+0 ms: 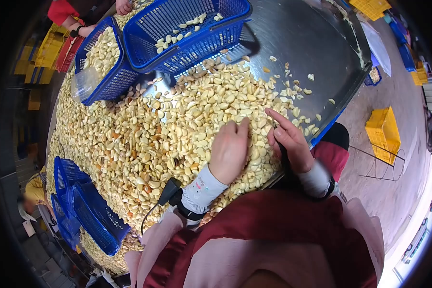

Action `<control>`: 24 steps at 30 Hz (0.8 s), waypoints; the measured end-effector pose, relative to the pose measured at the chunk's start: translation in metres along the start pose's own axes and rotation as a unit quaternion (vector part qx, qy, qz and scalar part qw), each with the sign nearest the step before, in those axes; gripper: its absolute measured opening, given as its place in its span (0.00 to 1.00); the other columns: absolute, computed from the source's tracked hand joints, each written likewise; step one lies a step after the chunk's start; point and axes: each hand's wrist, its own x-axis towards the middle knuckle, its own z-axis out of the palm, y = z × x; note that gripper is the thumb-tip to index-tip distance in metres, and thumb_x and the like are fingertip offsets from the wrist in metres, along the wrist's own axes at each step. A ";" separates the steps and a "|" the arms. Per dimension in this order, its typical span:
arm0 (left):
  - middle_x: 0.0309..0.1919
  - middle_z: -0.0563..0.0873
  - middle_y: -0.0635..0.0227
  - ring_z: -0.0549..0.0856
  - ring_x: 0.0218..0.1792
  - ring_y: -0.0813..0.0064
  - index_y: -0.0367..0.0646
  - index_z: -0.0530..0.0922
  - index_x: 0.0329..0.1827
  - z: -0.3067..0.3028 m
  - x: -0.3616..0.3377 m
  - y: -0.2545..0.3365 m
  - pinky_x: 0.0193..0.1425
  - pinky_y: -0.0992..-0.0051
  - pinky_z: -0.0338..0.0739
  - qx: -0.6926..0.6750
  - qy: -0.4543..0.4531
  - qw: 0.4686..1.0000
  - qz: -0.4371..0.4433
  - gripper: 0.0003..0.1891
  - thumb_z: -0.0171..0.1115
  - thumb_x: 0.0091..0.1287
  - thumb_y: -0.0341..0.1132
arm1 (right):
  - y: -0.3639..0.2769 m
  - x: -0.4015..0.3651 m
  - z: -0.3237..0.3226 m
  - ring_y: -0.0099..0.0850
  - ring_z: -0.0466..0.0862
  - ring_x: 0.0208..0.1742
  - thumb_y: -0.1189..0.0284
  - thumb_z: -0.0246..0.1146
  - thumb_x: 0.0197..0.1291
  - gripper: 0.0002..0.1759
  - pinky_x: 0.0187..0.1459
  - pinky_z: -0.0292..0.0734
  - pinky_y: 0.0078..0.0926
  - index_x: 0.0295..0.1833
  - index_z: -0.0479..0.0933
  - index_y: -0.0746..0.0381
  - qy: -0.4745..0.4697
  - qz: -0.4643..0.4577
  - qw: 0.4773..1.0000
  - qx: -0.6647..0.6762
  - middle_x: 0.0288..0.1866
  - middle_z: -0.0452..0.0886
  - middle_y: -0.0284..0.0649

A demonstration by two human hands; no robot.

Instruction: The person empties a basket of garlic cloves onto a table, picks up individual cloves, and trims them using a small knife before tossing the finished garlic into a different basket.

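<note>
A deep layer of peeled garlic cloves [192,103] covers much of the metal table [300,41]. My left hand [229,150] rests on the cloves with its back up and its fingers bent down, their tips hidden. To its right is my right hand [294,146], at the pile's edge, index finger stretched forward and thumb bent in. A slim dark tool [283,152], like a small knife handle, lies in the right palm; its far end does not show. A few cloves lie loose on bare metal beyond the right hand.
Ahead stand a blue basket [187,53] with some cloves and a fuller blue basket [111,79]. More blue baskets [93,211] sit at the left. Another person's hand [87,30] is at the far left. A yellow crate [383,134] stands on the floor at right.
</note>
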 end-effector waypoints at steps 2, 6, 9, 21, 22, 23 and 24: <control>0.31 0.75 0.57 0.78 0.35 0.57 0.35 0.80 0.46 -0.002 -0.001 -0.010 0.38 0.63 0.74 -0.047 0.020 0.999 -0.007 0.17 0.62 0.52 0.25 | 0.000 -0.001 0.001 0.14 0.68 0.19 0.68 0.50 0.70 0.29 0.24 0.65 0.11 0.74 0.58 0.60 -0.006 0.003 1.000 -0.026 0.30 0.73 0.30; 0.29 0.75 0.59 0.77 0.35 0.60 0.38 0.81 0.29 0.014 -0.009 -0.008 0.38 0.65 0.73 0.033 0.018 0.997 0.064 0.07 0.65 0.47 0.29 | 0.004 0.003 0.005 0.14 0.68 0.20 0.68 0.50 0.70 0.28 0.23 0.65 0.11 0.74 0.59 0.60 -0.003 0.009 1.000 -0.004 0.30 0.73 0.30; 0.29 0.76 0.61 0.78 0.34 0.61 0.41 0.78 0.25 0.034 -0.007 0.007 0.38 0.65 0.73 0.122 0.028 0.989 0.083 0.06 0.63 0.47 0.32 | 0.005 0.006 0.008 0.14 0.68 0.20 0.69 0.49 0.70 0.27 0.24 0.64 0.11 0.73 0.60 0.61 -0.012 0.016 1.000 -0.004 0.30 0.73 0.30; 0.44 0.85 0.62 0.81 0.37 0.82 0.32 0.76 0.58 0.000 -0.005 -0.023 0.44 0.83 0.78 -0.846 -0.062 0.490 -0.200 0.15 0.56 0.71 0.28 | 0.003 -0.007 0.022 0.37 0.82 0.56 0.77 0.58 0.64 0.33 0.54 0.74 0.27 0.74 0.57 0.65 -0.047 -0.203 0.922 -0.327 0.59 0.78 0.50; 0.44 0.85 0.62 0.81 0.38 0.82 0.31 0.76 0.58 0.006 -0.005 -0.026 0.45 0.83 0.78 -0.869 -0.066 0.456 -0.179 0.15 0.56 0.71 0.28 | 0.003 -0.002 0.023 0.42 0.83 0.52 0.78 0.58 0.62 0.35 0.50 0.77 0.28 0.74 0.56 0.65 -0.046 -0.233 0.911 -0.338 0.55 0.79 0.52; 0.44 0.85 0.62 0.81 0.38 0.82 0.31 0.76 0.58 0.007 -0.007 -0.023 0.45 0.83 0.78 -0.869 -0.065 0.457 -0.178 0.15 0.56 0.71 0.28 | 0.003 -0.002 0.024 0.42 0.83 0.52 0.78 0.58 0.62 0.35 0.50 0.77 0.28 0.74 0.56 0.65 -0.046 -0.234 0.910 -0.339 0.55 0.79 0.52; 0.44 0.85 0.62 0.81 0.37 0.82 0.31 0.76 0.58 0.008 -0.009 -0.018 0.44 0.83 0.78 -0.856 -0.044 0.470 -0.211 0.15 0.57 0.71 0.28 | 0.002 -0.002 0.025 0.44 0.83 0.49 0.78 0.59 0.62 0.35 0.48 0.77 0.29 0.74 0.56 0.65 -0.039 -0.220 0.909 -0.353 0.52 0.80 0.52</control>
